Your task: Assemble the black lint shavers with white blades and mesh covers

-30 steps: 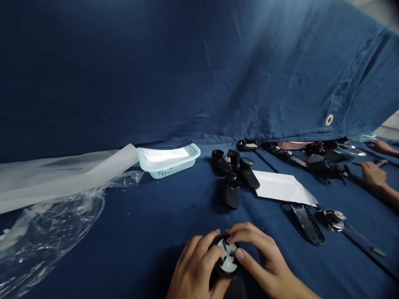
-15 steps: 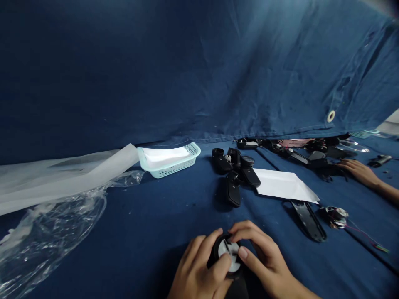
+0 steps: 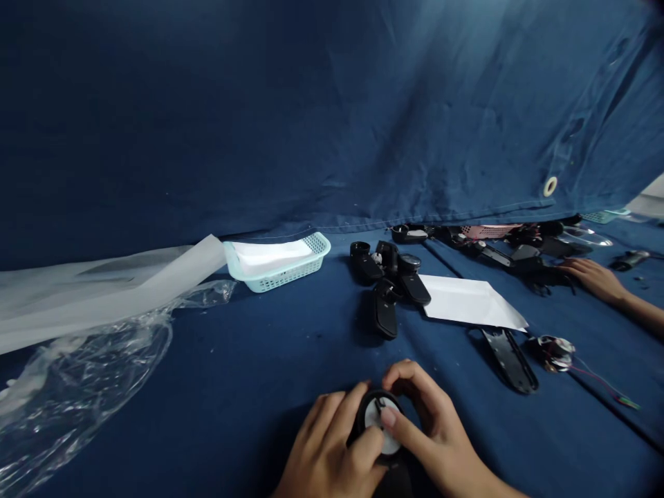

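Observation:
A black round-headed housing (image 3: 393,476) with a pale grey disc (image 3: 390,443) set in its ring is low in the middle of the view. My left hand (image 3: 326,446) wraps its left side, the thumb bent over the disc. On the right, my right hand (image 3: 440,432) curls its index finger near the far rim and presses its thumb on the disc beside a dark slot. The lower part of the housing runs out of view between my hands. Ahead lies a cluster of similar black parts (image 3: 384,315), several with round heads.
A light blue basket (image 3: 283,280) with white paper stands left of the cluster. White sheeting and clear plastic (image 3: 119,360) lie at left. To the right are white paper (image 3: 467,301), a black shell (image 3: 511,363) and a wired part (image 3: 555,351). Another person's hand (image 3: 594,279) touches black parts.
My right thumb has moved left from the disc's edge onto its face. My left hand keeps its hold. The whole view has shifted slightly.

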Motion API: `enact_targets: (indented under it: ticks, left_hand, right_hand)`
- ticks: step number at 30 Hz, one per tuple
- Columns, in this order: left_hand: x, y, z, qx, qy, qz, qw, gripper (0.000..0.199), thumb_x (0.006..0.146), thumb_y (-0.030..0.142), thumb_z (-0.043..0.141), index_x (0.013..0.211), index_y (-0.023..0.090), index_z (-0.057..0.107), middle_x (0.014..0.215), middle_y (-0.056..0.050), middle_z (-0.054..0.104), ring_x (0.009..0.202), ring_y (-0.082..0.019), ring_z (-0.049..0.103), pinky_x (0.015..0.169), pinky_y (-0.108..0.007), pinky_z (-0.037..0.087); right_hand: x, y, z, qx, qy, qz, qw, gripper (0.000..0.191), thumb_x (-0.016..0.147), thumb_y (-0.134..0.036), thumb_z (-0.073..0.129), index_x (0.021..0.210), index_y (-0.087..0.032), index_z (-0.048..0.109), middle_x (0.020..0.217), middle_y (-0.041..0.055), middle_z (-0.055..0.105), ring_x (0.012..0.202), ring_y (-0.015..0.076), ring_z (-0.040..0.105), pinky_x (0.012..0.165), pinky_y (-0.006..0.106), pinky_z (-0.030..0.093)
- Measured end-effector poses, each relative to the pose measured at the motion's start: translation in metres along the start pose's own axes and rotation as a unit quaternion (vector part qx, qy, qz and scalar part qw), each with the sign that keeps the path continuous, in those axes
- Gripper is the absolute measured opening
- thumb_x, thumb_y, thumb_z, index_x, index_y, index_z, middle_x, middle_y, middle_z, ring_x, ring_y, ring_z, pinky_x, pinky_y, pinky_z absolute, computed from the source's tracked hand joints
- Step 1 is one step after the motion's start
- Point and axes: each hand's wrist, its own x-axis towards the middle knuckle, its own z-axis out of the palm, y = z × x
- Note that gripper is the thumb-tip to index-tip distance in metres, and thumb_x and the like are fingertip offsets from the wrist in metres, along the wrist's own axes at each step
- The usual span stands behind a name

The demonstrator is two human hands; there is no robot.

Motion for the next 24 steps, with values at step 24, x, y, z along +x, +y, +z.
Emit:
enact_targets:
  ticks: [24]
  left_hand:
    - [0.0025,0.0009,0.0001,-0.063,-0.012,-0.036,0.997,0.014,0.085,0.013,0.055,0.099,0.016,0.056,0.119,-0.014,0.066,0.091,-0.023,0.063,0.076,-0.041,0.057]
  right_hand:
    - [0.005,-0.0074,-0.0002,0.242,-0.107,0.192,0.945,0.046,0.076,-0.032,0.078,0.118,-0.032,0.06,0.113,-0.0002,0.064,0.103,0.0178,0.057,0.088,0.029,0.046]
